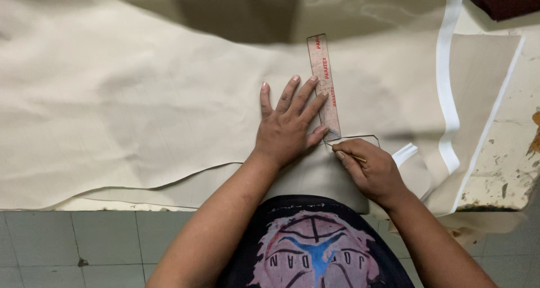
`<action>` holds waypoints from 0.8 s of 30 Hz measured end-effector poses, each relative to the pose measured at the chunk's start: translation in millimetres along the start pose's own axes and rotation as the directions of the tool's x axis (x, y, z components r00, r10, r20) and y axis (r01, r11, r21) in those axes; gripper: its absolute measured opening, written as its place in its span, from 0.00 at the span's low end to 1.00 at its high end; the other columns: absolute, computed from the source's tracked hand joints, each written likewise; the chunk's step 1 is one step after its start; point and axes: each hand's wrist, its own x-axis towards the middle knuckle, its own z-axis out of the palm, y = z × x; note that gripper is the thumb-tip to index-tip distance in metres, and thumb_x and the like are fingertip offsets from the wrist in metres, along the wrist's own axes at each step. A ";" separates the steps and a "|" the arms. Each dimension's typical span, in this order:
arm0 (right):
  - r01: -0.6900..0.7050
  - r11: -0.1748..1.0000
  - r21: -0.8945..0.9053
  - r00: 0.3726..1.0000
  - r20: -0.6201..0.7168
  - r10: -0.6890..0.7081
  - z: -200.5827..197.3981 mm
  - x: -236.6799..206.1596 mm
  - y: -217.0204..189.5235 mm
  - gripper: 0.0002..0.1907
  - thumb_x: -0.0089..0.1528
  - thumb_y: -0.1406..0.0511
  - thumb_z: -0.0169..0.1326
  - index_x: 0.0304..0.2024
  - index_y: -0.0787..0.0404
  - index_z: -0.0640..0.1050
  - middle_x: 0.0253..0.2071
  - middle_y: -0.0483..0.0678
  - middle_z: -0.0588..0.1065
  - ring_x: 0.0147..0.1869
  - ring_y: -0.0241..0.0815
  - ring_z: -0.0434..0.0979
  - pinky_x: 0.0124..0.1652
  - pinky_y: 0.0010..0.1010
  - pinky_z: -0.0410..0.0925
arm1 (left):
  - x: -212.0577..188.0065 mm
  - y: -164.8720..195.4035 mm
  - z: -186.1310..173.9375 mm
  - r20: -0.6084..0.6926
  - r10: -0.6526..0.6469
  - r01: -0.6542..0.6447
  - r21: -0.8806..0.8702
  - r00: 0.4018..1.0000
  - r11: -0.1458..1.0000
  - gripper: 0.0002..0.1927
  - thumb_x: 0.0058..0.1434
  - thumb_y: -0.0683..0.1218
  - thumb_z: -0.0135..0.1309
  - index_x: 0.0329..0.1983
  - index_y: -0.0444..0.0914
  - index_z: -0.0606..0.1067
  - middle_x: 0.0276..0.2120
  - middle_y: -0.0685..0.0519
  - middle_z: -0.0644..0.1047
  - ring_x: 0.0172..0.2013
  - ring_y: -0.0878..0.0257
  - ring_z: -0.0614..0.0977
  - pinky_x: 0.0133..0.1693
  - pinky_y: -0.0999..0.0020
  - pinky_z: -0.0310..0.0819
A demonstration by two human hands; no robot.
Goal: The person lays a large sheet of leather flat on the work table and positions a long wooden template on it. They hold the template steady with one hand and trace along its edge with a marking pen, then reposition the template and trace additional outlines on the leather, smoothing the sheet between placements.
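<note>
Left hand [284, 131] flat on ruler [324, 80]

One ruler [324, 85], one pencil [350, 154], one cloth [140, 97], two hands [287, 130].

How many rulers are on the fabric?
1: a clear ruler lying on the beige fabric, pinned by the left hand. Folds could hide others.
</note>
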 end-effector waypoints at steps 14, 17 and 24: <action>0.040 0.999 -0.034 0.966 -0.256 -0.047 -9.1 -12.0 -19.1 0.06 0.71 0.70 0.48 0.42 0.65 0.77 0.44 0.53 0.79 0.45 0.43 0.81 0.50 0.31 0.73 | -8.9 7.4 -14.5 -0.007 0.002 -0.002 0.005 1.000 1.000 0.35 0.63 0.69 0.49 0.71 0.53 0.68 0.75 0.57 0.59 0.75 0.57 0.55 0.70 0.31 0.31; -0.317 0.905 0.284 0.914 -0.162 0.371 8.6 10.4 -31.0 0.18 0.67 0.68 0.44 0.57 0.68 0.75 0.48 0.50 0.80 0.36 0.37 0.79 0.39 0.26 0.72 | -20.3 -1.5 -30.0 0.029 -0.007 0.006 0.036 1.000 0.999 0.37 0.62 0.69 0.49 0.71 0.49 0.68 0.74 0.56 0.60 0.74 0.57 0.56 0.71 0.31 0.34; -0.414 0.833 0.368 0.889 -0.031 0.456 46.9 53.7 -55.8 0.15 0.66 0.64 0.56 0.51 0.69 0.78 0.37 0.53 0.79 0.33 0.38 0.74 0.35 0.31 0.69 | -37.7 -29.6 -62.4 -0.027 -0.024 0.025 0.023 0.999 0.999 0.34 0.63 0.68 0.48 0.68 0.48 0.70 0.72 0.58 0.63 0.73 0.59 0.59 0.72 0.33 0.38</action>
